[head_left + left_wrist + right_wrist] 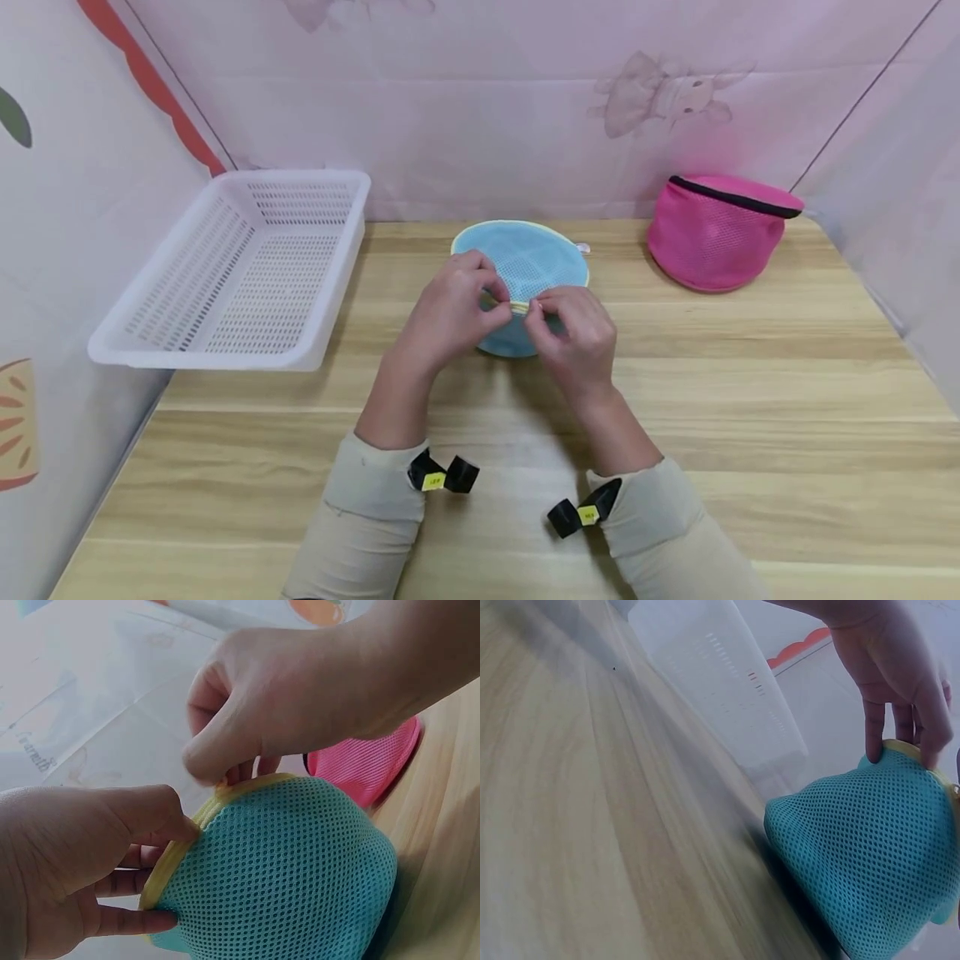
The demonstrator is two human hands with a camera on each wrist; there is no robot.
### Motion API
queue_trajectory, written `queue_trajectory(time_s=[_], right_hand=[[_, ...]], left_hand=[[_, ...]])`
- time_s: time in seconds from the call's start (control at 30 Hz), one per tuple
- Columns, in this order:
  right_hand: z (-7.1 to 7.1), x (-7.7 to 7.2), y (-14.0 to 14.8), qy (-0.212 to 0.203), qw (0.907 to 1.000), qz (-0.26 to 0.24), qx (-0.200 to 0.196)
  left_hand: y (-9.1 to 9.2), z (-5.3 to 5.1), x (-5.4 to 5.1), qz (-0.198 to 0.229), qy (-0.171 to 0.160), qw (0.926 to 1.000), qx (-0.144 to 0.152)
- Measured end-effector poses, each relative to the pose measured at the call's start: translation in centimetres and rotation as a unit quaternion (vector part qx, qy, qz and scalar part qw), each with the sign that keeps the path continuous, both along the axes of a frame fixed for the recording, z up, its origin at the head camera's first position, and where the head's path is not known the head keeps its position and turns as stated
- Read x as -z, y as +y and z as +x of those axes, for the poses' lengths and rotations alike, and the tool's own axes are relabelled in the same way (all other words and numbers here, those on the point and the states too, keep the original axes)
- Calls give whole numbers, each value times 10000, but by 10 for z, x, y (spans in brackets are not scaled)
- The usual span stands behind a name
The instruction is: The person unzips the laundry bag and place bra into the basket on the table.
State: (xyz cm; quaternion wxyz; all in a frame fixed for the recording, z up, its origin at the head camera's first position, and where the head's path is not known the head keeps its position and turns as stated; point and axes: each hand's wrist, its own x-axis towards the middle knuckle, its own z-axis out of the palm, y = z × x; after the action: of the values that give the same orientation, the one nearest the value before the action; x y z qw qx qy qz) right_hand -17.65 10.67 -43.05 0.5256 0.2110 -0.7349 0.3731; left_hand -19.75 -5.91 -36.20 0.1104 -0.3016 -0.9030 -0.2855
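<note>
Sleeves (367,517) nearest, at seven and five o'clock from the blue mesh bag (525,250), each with a black wrist camera (585,512) at the cuff. Just beyond, left hand (453,304) and right hand (577,329), near each other but apart, both pinching the yellow zip edge (519,307), with a short bare stretch of it in the gap. Left hand: grips the edge on the nine o'clock side. Right hand: pinches at the three o'clock side, apparently on the zip pull, too small and covered to be sure.

Key relation, by judgement: zip edge from nine to three o'clock across the bag's near side, straight from one pinch to the other, neither hand clearly nearer. From both hands, top of the bag towards twelve o'clock, seemingly wider from nine to three than from twelve to six; lower wall at six. Soft mesh, probably prone to buckling along that line with any slackening of the left grip.

Farther out, on the wooden table (750,375): white basket (217,360) between nine and ten o'clock from the left hand; pink mesh bag (720,242) at two o'clock from the right. Last, at twelve, pale pink backdrop (487,108).
</note>
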Motion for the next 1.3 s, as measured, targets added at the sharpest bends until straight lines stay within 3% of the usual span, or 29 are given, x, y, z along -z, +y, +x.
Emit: queue_trajectory(time_s=[0.33,0.6,1.03,1.3], right_hand=[[0,-2,1,-94,9999,-10,88],[2,-1,2,-125,9999,-21,79],[2,-3,2,-213,9997,-124,41],[1,-4,0,-132,9998,-116,-71]], left_hand=[[-3,-3,-1,9,-143,9999,-55],[-1,1,-2,-142,-228,9995,-194],[3,3,-2,-261,158,9994,-183],[8,5,-4,-347,123,9993,-100]])
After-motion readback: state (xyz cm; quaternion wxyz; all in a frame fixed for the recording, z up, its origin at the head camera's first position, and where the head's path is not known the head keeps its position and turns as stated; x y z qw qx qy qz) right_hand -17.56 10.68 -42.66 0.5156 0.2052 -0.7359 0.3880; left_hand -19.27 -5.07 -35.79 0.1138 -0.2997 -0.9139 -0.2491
